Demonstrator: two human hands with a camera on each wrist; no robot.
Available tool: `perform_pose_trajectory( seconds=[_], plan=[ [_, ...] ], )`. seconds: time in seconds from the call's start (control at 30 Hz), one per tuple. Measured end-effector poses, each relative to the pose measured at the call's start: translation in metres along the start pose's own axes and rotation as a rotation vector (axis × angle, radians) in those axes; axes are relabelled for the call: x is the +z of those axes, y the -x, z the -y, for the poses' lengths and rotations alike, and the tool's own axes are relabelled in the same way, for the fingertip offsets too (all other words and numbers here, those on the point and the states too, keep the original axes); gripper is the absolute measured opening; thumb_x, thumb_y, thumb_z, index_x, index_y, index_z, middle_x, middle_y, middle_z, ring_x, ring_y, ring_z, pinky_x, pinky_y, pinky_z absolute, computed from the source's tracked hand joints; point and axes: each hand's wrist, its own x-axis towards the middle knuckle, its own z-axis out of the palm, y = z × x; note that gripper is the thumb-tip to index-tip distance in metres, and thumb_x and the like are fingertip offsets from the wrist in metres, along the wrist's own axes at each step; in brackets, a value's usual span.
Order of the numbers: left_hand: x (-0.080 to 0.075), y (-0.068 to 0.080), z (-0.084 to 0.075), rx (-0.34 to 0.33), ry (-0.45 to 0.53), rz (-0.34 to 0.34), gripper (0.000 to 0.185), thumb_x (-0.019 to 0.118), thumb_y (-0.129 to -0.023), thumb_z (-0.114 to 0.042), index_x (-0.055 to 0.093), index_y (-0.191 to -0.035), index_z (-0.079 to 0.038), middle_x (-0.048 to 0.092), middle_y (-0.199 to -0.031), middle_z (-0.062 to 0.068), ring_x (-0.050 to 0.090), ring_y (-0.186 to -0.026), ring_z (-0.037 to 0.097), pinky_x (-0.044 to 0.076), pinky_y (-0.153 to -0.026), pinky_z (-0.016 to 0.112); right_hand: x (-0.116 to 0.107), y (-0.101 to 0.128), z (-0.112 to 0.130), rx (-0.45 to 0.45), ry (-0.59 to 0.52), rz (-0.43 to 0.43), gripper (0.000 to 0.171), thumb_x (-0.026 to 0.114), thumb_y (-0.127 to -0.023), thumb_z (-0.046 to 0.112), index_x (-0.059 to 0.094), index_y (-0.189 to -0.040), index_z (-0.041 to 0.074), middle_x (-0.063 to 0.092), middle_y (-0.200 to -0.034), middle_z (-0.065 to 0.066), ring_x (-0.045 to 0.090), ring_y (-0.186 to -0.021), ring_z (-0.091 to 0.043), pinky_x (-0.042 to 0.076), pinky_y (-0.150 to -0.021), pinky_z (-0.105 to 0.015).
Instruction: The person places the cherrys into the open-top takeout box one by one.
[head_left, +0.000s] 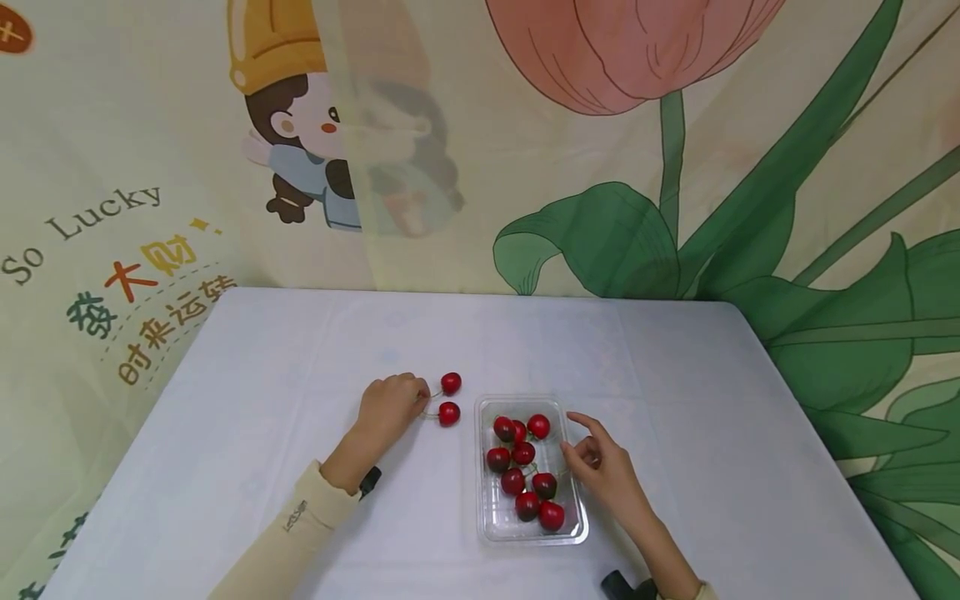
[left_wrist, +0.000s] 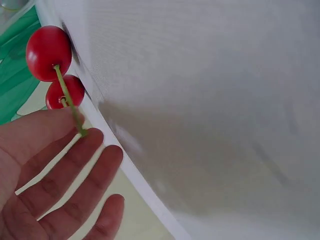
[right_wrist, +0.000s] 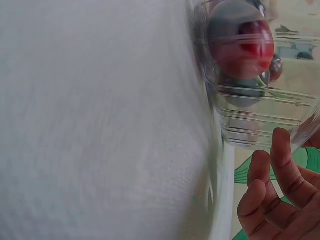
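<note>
My left hand (head_left: 393, 406) reaches down left of two red cherries on the white cloth. Its thumb and forefinger pinch the thin green stem of the farther cherry (head_left: 451, 383). The nearer cherry (head_left: 448, 414) lies beside it, and its stem (left_wrist: 69, 100) crosses in front of the thumb in the left wrist view. A clear plastic box (head_left: 487, 533) with several dark red cherries (head_left: 522, 453) stands right of this pair. Against the box's right rim rest the fingertips of my right hand (head_left: 607, 471), thumb and forefinger apart, the other fingers loosely bent.
A white cloth (head_left: 315, 358) covers the table. Behind it hangs a printed backdrop (head_left: 450, 258) with a cartoon figure, large green leaves and a pink flower. A dark strap device (head_left: 626, 587) sits on the right wrist.
</note>
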Motion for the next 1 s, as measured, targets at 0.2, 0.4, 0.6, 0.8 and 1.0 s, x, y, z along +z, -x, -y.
perform_pose_trajectory(
  seconds=[0.2,0.4,0.6,0.8,1.0],
  plan=[
    [0.0,0.005,0.003,-0.017,0.053,-0.035,0.005,0.075,-0.084,-0.011,0.072,-0.086,-0.008,0.07,-0.078,0.003,0.063,-0.064,0.018,0.051,-0.056,0.031,0.0,0.0,-0.001,-0.009,0.002,-0.001,0.046,0.069,-0.089,0.003,0.053,-0.132,0.004,0.059,-0.067,0.001,0.051,-0.061,-0.008,0.047,-0.058,-0.02],
    [-0.007,0.011,0.002,-0.019,0.123,-0.092,0.009,0.076,-0.085,-0.01,0.071,-0.09,-0.005,0.07,-0.081,0.004,0.06,-0.061,0.015,0.053,-0.056,0.03,-0.001,0.0,0.0,-0.016,0.007,-0.004,0.046,0.069,-0.089,0.003,0.053,-0.132,0.004,0.059,-0.066,0.002,0.051,-0.061,-0.007,0.048,-0.057,-0.02],
    [-0.019,0.018,-0.005,0.01,0.202,-0.124,0.008,0.072,-0.088,-0.011,0.07,-0.094,-0.006,0.07,-0.085,0.004,0.062,-0.064,0.014,0.053,-0.057,0.028,-0.001,-0.001,-0.001,-0.019,0.004,-0.003,0.047,0.069,-0.088,0.004,0.053,-0.132,0.005,0.059,-0.066,0.002,0.051,-0.061,-0.008,0.048,-0.058,-0.02],
    [-0.036,0.023,-0.021,0.028,0.394,-0.088,0.007,0.069,-0.091,-0.013,0.068,-0.097,-0.009,0.069,-0.085,0.001,0.064,-0.072,0.013,0.053,-0.062,0.027,-0.002,0.0,-0.002,-0.016,-0.012,0.007,0.048,0.069,-0.089,0.004,0.053,-0.133,0.006,0.059,-0.067,0.002,0.051,-0.062,-0.008,0.049,-0.058,-0.02],
    [-0.048,0.026,-0.039,0.084,0.647,0.026,0.009,0.064,-0.094,-0.01,0.065,-0.1,-0.005,0.068,-0.086,0.003,0.068,-0.076,0.019,0.052,-0.064,0.023,-0.001,-0.001,-0.003,-0.025,-0.004,0.005,0.047,0.069,-0.089,0.004,0.053,-0.134,0.006,0.059,-0.067,0.002,0.051,-0.061,-0.008,0.048,-0.058,-0.02]
  ],
)
